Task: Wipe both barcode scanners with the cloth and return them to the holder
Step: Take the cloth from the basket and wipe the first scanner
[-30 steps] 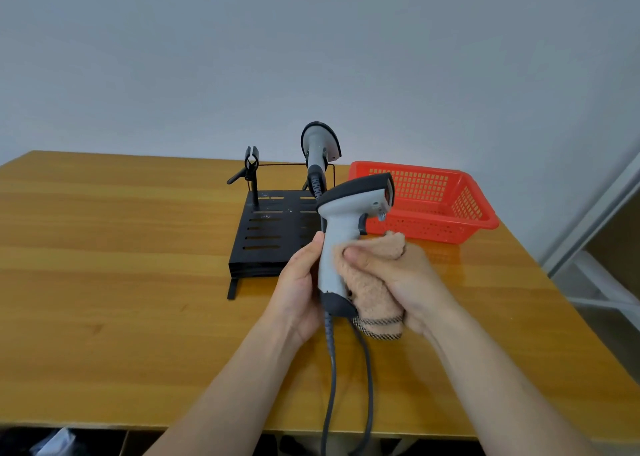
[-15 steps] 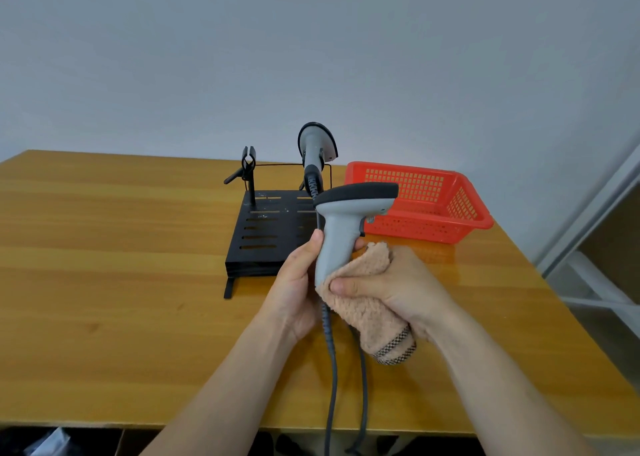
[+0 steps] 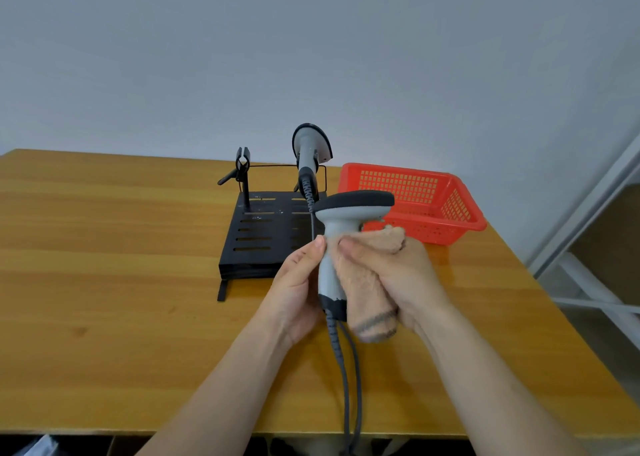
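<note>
Wooden desk against a pale wall carries a black holder with the far scanner upright in it. Nearer, fingers of the left hand grip the held scanner by its handle. Fingers of the right hand clutch the cloth, pressed against that handle.

Bright, soft, even indoor light, pale wall darkening slightly toward the corners, faint shadows, mild sheen on the wooden table beside the red basket, wide-angle bending at edges, cloth slightly motion-blurred.
</note>
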